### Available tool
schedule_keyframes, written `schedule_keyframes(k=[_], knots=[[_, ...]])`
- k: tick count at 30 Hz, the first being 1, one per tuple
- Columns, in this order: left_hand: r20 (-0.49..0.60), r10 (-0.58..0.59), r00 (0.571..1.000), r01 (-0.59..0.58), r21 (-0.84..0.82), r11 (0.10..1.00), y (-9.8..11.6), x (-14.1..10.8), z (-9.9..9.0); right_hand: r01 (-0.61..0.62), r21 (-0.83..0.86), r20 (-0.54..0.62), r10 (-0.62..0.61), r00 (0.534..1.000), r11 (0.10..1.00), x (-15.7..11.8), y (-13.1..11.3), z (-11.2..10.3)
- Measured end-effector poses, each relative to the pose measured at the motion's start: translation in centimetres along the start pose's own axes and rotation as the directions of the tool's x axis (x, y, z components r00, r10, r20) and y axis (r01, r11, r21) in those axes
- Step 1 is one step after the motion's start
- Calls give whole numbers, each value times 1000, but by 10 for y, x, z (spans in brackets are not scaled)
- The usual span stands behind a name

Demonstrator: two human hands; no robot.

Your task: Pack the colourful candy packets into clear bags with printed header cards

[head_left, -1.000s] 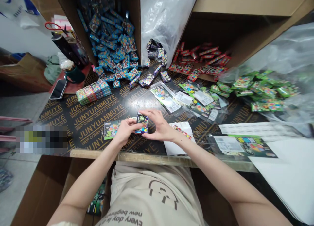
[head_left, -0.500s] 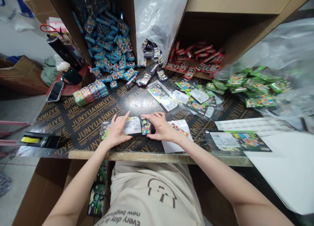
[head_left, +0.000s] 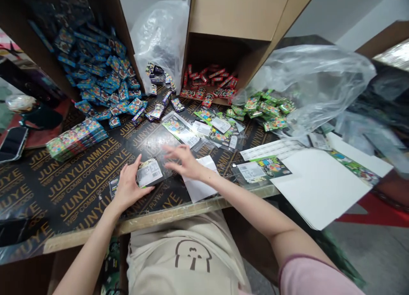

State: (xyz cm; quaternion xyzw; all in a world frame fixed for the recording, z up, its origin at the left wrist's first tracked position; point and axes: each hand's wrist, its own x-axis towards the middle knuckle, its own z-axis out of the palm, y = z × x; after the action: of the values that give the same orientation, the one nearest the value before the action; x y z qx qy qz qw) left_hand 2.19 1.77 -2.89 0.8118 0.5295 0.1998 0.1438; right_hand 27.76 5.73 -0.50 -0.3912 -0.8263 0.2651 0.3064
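Observation:
My left hand rests on the dark tabletop with thumb and fingers around a flat printed card packet bearing a white label, steadying it. Clear plastic shows at the packet's right end. My right hand hovers just right of the packet, fingers apart and slightly blurred, with nothing visible in it. Beneath its wrist lies a white sheet of paper. Beyond the hands are more printed card packets in clear plastic. Another labelled card packet lies to the right.
Blue boxes spill from a carton at left. Purple boxes lie before a plastic bag. Red boxes fill another carton; green ones lie right. A bundled stack, a phone and white sheets are around.
My view has turned to the right. My right hand has come off the small dark box at the packet's right end and opened; that box no longer shows. My left hand stays at the packet.

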Motion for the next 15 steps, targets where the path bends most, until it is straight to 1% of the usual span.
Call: schedule_keyframes(k=[1, 2, 3, 4, 5, 7, 8, 9, 10, 12, 15], knots=[[31, 16, 999, -17, 43, 999, -1, 0, 4, -89, -61, -126, 80, 989, 994, 9, 17, -11], [62, 33, 998, -39, 91, 995, -1, 1, 8, -180, -135, -237, 145, 961, 974, 19, 38, -25], [87, 49, 995, -61, 138, 989, -2, 1, 11, -274, -214, -323, 196, 926, 938, 30, 61, -40], [103, 60, 993, -78, 181, 980, -2, 1, 14, -369, -283, -372, 254, 893, 885, 41, 86, -55], [111, 67, 992, -90, 217, 972, -2, 1, 16, -472, -327, -418, 323, 849, 818, 51, 111, -71], [117, 76, 990, -104, 257, 961, 0, 2, 18, -607, -383, -427, 449, 785, 696, 69, 157, -101], [119, 80, 990, -109, 263, 959, 1, 2, 19, -644, -405, -427, 489, 761, 649, 76, 177, -114], [120, 83, 989, -113, 263, 958, 1, 2, 18, -659, -429, -413, 514, 752, 618, 81, 195, -125], [121, 85, 989, -114, 259, 959, 2, 3, 18, -657, -450, -392, 528, 754, 604, 86, 210, -134], [126, 81, 989, -111, 250, 962, 3, 3, 17, -629, -480, -338, 532, 776, 611, 94, 232, -149], [142, 67, 988, -101, 245, 964, 3, 5, 16, -596, -480, -267, 540, 798, 643, 104, 252, -164]])
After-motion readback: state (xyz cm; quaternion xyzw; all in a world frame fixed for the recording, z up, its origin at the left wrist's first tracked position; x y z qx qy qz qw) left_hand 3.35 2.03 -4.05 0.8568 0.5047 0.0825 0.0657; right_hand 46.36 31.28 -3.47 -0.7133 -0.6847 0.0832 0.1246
